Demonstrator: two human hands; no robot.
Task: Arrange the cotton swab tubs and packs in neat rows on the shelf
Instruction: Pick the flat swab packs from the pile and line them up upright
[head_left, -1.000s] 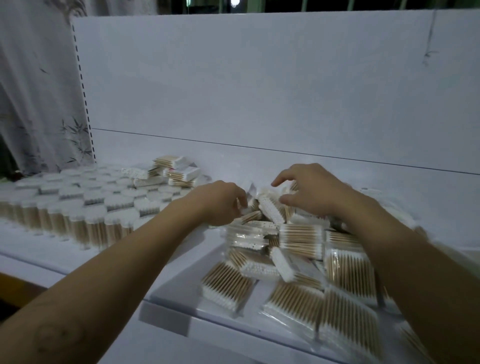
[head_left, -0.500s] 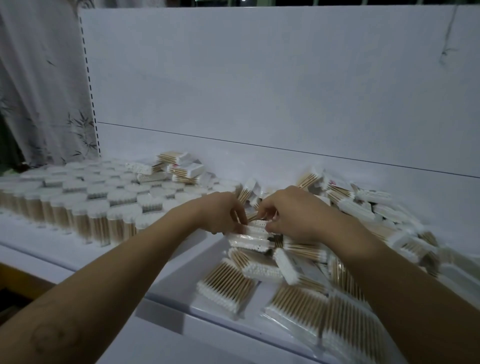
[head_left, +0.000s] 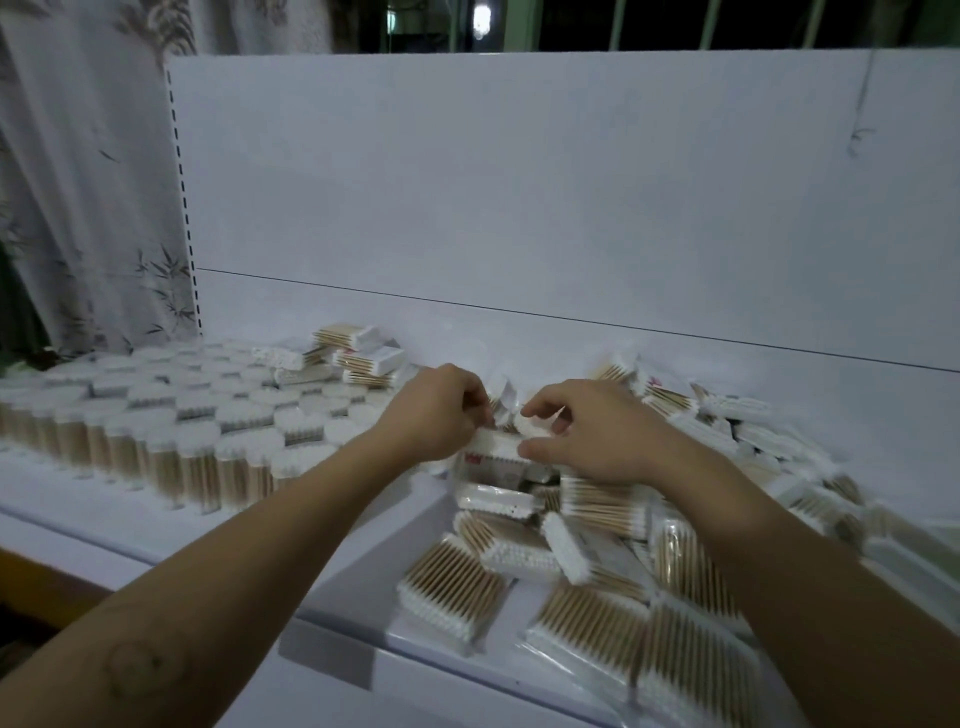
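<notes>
A loose heap of clear cotton swab packs (head_left: 592, 551) covers the right part of the white shelf (head_left: 332, 587). Both hands meet at the heap's top left. My left hand (head_left: 436, 415) and my right hand (head_left: 587, 436) grip the same flat swab pack (head_left: 496, 444) by its two ends, just above the pile. Round swab tubs (head_left: 171, 421) stand in tight rows on the left part of the shelf. A few boxed swab packs (head_left: 358, 353) lie stacked behind the tubs.
The white back panel (head_left: 519, 197) rises behind the shelf. A patterned curtain (head_left: 78, 182) hangs at the left. The shelf's front edge (head_left: 332, 654) runs below the heap, and some packs lie close to it.
The hands have come together and lifted slightly, and now both hold one pack. The camera has tilted up a little.
</notes>
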